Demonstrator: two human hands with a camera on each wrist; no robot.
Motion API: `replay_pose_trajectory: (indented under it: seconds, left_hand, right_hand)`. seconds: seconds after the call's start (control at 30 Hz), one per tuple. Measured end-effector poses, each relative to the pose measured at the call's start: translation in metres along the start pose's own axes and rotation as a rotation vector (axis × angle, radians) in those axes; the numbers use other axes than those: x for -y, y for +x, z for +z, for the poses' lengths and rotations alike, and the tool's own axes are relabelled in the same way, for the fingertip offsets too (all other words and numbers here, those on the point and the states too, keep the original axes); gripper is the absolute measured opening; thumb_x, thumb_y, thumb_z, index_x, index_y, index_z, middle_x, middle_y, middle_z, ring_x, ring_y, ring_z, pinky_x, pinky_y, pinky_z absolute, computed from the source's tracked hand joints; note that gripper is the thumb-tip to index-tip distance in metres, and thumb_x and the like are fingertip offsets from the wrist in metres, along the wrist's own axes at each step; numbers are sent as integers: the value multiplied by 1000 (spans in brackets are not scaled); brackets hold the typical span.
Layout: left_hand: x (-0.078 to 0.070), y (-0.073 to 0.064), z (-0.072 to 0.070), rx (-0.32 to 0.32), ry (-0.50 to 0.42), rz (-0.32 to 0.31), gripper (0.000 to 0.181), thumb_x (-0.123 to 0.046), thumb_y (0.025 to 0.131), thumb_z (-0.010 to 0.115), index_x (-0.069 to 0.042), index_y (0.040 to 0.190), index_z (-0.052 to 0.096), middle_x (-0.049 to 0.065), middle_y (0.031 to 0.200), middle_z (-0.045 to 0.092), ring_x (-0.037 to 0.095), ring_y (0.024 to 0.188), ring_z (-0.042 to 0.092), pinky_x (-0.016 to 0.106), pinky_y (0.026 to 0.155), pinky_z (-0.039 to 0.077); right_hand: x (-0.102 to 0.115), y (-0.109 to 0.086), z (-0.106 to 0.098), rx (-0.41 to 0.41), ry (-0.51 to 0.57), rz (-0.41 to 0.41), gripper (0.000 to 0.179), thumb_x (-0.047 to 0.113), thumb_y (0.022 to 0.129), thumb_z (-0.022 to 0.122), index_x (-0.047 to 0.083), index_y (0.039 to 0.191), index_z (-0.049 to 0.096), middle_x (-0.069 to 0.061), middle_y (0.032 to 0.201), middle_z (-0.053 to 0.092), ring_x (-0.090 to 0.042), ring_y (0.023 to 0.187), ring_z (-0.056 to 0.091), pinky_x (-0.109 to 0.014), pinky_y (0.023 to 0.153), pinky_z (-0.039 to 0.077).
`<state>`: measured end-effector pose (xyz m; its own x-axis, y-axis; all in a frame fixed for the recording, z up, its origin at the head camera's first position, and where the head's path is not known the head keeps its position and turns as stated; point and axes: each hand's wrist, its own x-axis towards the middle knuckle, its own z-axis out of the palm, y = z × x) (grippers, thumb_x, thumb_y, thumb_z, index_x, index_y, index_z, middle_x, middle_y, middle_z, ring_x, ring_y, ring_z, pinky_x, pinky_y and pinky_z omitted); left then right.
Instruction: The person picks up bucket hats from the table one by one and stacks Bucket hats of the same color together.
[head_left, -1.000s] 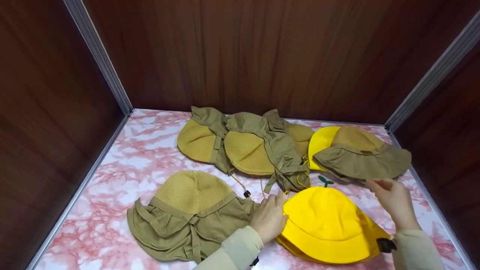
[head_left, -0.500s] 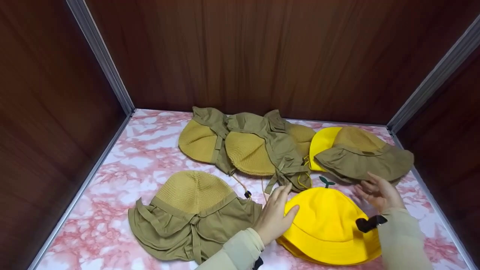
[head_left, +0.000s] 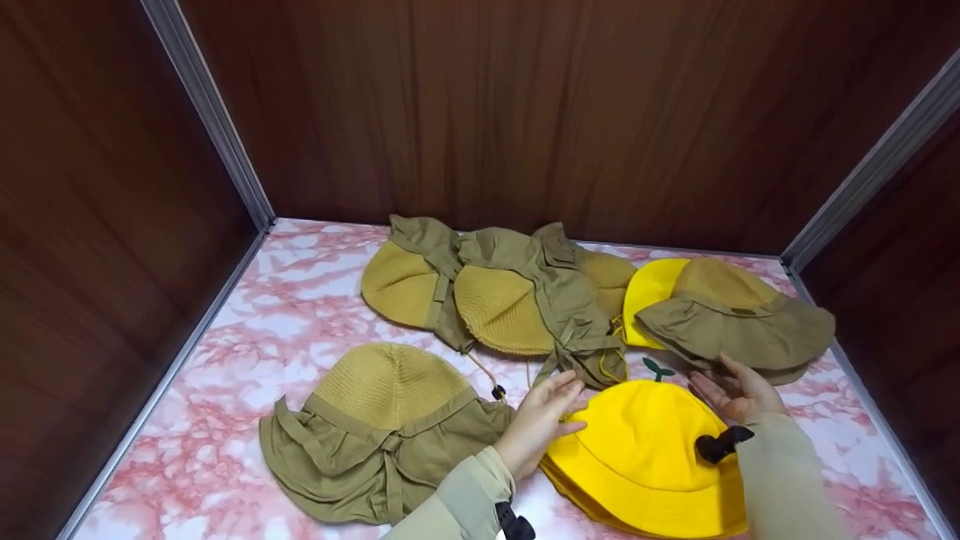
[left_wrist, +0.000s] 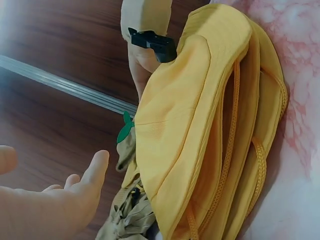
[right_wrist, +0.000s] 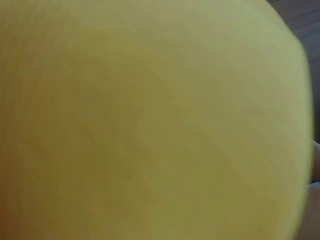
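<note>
A yellow bucket hat (head_left: 645,457) with a green sprout (head_left: 658,369) on its crown stands at the front right of the table. In the left wrist view several yellow brims with cords are layered under its crown (left_wrist: 170,115). My left hand (head_left: 536,427) is at the hat's left side, fingers extended and thumb apart; the left wrist view shows a gap between this hand (left_wrist: 55,210) and the cloth. My right hand (head_left: 739,390) is by the crown's right side, fingers loosely spread; whether it touches is unclear. Blurred yellow cloth (right_wrist: 150,120) fills the right wrist view.
A khaki hat with a straw-coloured crown (head_left: 390,386) lies at front left. Several similar hats (head_left: 502,307) overlap at the back. Another khaki hat (head_left: 735,330) lies over a yellow one (head_left: 649,300) at back right. Brown panels (head_left: 487,112) enclose the marbled table (head_left: 202,397).
My right hand has come left from beyond the yellow hat to its crown, its fingers loosening from a curl. My left fingers have spread. The yellow hat has shifted slightly left.
</note>
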<state>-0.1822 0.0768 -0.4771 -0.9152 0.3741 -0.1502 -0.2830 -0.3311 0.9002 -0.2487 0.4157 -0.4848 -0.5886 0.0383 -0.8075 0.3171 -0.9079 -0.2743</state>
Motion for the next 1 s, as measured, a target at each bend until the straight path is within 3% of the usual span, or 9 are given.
replay_pose_trajectory:
  seconds: [0.1,0.27,0.33,0.47,0.57,0.67,0.8,0.9,1.0]
  left_hand:
    - [1,1,-2,5,-40,-20,57,-25,103,52,8,146,35,27,148,43,42,128,52,48,104,50]
    - [-1,1,-2,-4,-65,-40,57,-26,103,52,8,146,36,23,142,49,41,125,54,47,102,52]
    - [-1,1,-2,-4,-74,-50,57,-27,103,52,7,146,36,22,142,50,41,126,54,48,102,51]
    - [-1,2,-2,2,-89,-65,58,-28,103,51,8,146,35,23,142,49,42,127,54,51,102,51]
    - [-2,2,-3,7,-94,-65,59,-29,103,51,8,146,36,24,143,48,42,127,53,52,101,51]
    - [-3,2,-4,5,-96,-63,58,-30,103,52,7,146,37,23,143,48,42,127,53,51,100,52]
    - [-3,2,-4,-4,-102,-62,57,-29,103,52,6,146,37,23,142,48,42,126,53,52,99,52]
    - [-3,2,-3,-1,-105,-61,57,-28,103,52,6,146,36,23,143,47,43,126,53,53,99,52]
    - [-4,3,-2,12,-108,-63,58,-29,103,52,6,147,35,24,146,45,42,126,53,52,99,53]
  right_hand:
    - [0,3,0,23,85,10,36,15,85,77,21,117,62,-14,94,67,-19,119,63,-35,106,48]
    - [0,6,0,63,273,1,47,5,87,73,30,124,60,-2,110,67,-14,123,59,-36,106,48]
    - [0,6,-2,105,323,12,43,0,89,70,27,122,61,0,113,66,-11,125,57,-34,109,45]
    - [0,5,-5,221,307,51,14,-8,94,57,2,102,63,-9,106,65,-10,120,57,-30,114,38]
    - [0,5,-5,274,261,61,10,-11,95,50,-8,94,59,-13,104,63,-12,120,57,-29,115,37]
    - [1,3,-3,294,270,59,13,-12,95,47,-6,103,57,-11,110,61,-9,125,52,-28,113,39]
    - [2,-5,1,316,332,57,34,-14,96,42,9,121,48,-1,119,53,-5,126,45,-26,109,43]
    - [0,-13,7,349,331,15,39,-17,95,40,14,120,42,4,114,46,-8,115,46,-27,104,46]
    - [-5,-23,13,402,274,-35,32,-19,94,40,8,112,42,2,109,43,-14,104,46,-29,99,49]
